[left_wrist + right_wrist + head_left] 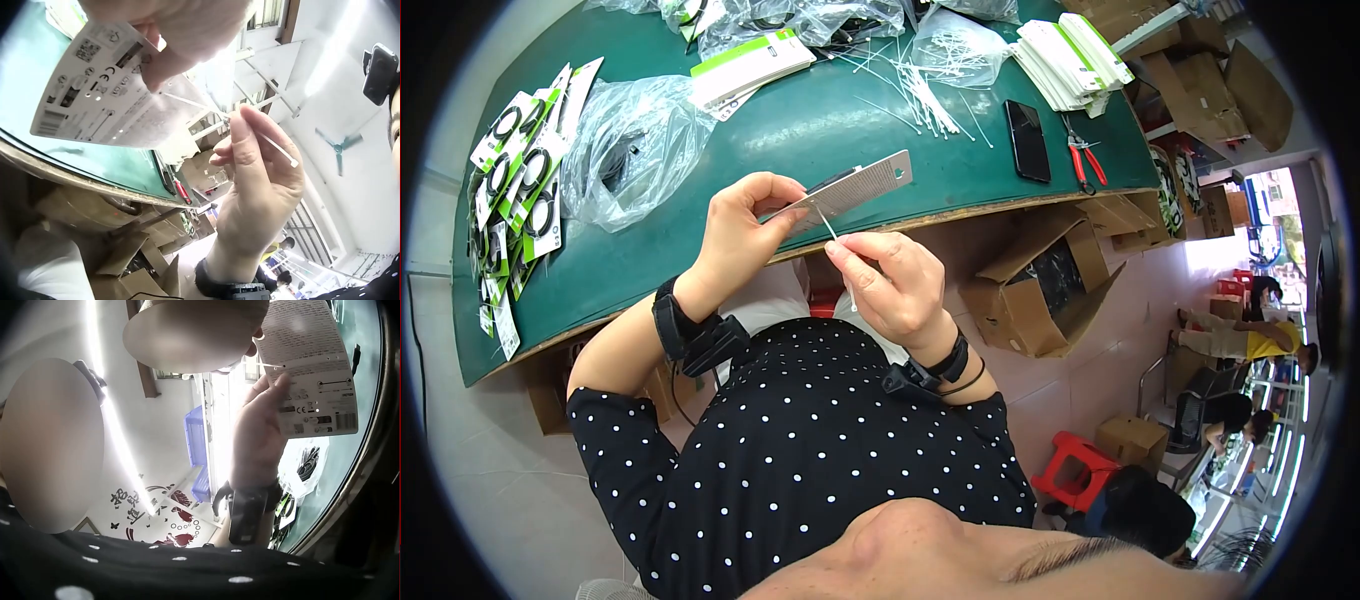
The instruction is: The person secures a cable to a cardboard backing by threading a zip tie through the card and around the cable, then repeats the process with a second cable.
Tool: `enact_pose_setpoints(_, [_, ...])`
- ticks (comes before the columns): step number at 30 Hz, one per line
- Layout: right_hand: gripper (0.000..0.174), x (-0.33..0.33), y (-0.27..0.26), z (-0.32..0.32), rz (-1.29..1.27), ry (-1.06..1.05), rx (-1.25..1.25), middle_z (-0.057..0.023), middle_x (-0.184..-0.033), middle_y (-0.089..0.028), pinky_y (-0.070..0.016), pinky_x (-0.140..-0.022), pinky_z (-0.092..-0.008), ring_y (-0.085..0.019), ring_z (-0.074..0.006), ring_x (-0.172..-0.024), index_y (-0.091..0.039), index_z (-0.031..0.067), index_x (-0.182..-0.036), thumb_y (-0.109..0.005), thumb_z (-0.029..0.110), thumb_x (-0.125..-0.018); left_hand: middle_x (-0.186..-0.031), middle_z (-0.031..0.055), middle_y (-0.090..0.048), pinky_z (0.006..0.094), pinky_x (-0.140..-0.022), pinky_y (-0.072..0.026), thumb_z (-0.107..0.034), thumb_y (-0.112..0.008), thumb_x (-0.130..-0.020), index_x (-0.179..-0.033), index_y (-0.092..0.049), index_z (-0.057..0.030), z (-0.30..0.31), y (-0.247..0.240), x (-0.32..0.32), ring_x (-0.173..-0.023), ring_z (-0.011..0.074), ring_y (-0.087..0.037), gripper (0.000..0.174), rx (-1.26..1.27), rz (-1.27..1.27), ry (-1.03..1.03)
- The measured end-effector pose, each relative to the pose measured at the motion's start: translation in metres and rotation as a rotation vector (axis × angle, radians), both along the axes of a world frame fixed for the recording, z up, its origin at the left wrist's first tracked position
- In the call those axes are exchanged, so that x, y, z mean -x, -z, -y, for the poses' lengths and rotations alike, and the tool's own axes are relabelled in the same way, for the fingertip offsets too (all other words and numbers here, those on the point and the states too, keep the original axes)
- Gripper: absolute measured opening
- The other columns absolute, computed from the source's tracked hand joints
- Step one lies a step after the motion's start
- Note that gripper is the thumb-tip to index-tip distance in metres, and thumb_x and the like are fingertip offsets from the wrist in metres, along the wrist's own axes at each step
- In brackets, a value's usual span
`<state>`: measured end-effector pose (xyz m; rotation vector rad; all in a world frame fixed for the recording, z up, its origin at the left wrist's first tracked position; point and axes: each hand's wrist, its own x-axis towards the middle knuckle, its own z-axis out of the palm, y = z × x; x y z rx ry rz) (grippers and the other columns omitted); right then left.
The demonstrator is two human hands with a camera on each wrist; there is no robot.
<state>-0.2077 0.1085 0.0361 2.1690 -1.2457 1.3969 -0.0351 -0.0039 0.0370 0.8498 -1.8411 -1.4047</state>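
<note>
My left hand (740,230) grips a printed packaging card (870,190) by its edge, tilted above the front edge of the green table. Part of a black cable (832,180) shows along the card's far side. A thin white cable tie (279,152) runs from a small hole in the card to my right hand (900,285). Thumb and forefinger of that hand pinch the tie, whose headed end sticks out past the fingers in the left wrist view. Rows of print cover the card (312,356) in the right wrist view, with the left thumb pressed on it.
Cards with coiled black cables (525,170) lie heaped at the left. Beside them is a clear plastic bag (640,150). Card stacks (750,72), loose cable ties (925,100), a phone (1027,140) and red-handled cutters (1085,165) lie farther back. An open carton (1020,315) stands below.
</note>
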Motion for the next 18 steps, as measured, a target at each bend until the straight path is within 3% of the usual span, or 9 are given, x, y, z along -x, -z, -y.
enact_pose_setpoints(6, [0.029,-0.001,0.001,0.002,-0.010,0.010,-0.018,-0.0081,-0.094,-0.062,-0.0509,-0.057,-0.0295,-0.063,-0.0206,-0.074,-0.069,0.0004,-0.098,-0.066,0.004,-0.069,-0.103,0.0093,-0.067,0.0250,-0.081,-0.0537,0.007,-0.068,-0.081,-0.093,-0.063,0.0046,-0.001,0.002,0.000,-0.091,0.0116,-0.065,0.014,0.014,-0.023,0.008])
enact_pose_setpoints(9, [0.032,-0.003,-0.002,0.001,0.013,0.023,-0.042,-0.0093,-0.089,-0.064,-0.0520,-0.057,-0.0294,-0.064,-0.0216,-0.070,-0.070,0.0007,-0.096,-0.072,-0.007,-0.065,-0.102,0.0089,-0.067,0.0250,-0.081,-0.0538,0.006,-0.069,-0.081,-0.093,-0.064,0.0044,-0.001,0.004,0.001,-0.089,0.0113,-0.065,0.013,0.028,-0.030,0.006])
enact_pose_setpoints(11, [0.032,-0.003,0.001,0.007,0.030,0.030,-0.058,-0.0091,-0.089,-0.064,-0.0519,-0.057,-0.0293,-0.064,-0.0218,-0.070,-0.070,0.0011,-0.097,-0.071,-0.007,-0.066,-0.101,0.0087,-0.067,0.0251,-0.081,-0.0538,0.006,-0.069,-0.081,-0.093,-0.064,0.0042,-0.001,0.004,0.001,-0.089,0.0112,-0.065,0.013,0.036,-0.033,0.005])
enact_pose_setpoints(15, [0.032,-0.001,0.010,0.017,0.128,0.027,-0.117,-0.0082,-0.086,-0.064,-0.0514,-0.057,-0.0281,-0.063,-0.0204,-0.067,-0.069,0.0024,-0.100,-0.070,-0.008,-0.070,-0.091,0.0080,-0.069,0.0258,-0.078,-0.0546,0.003,-0.070,-0.080,-0.095,-0.065,0.0042,-0.004,-0.001,0.001,-0.085,0.0134,-0.068,0.016,-0.125,-0.009,0.048])
enact_pose_setpoints(18, [0.030,-0.002,0.011,0.017,0.261,-0.017,-0.175,-0.0069,-0.085,-0.064,-0.0505,-0.056,-0.0260,-0.062,-0.0170,-0.065,-0.068,0.0033,-0.103,-0.069,-0.008,-0.075,-0.092,0.0092,-0.069,0.0245,-0.076,-0.0538,0.004,-0.071,-0.080,-0.092,-0.064,0.0036,-0.003,-0.006,0.000,-0.084,0.0113,-0.066,0.014,-0.458,0.039,0.151])
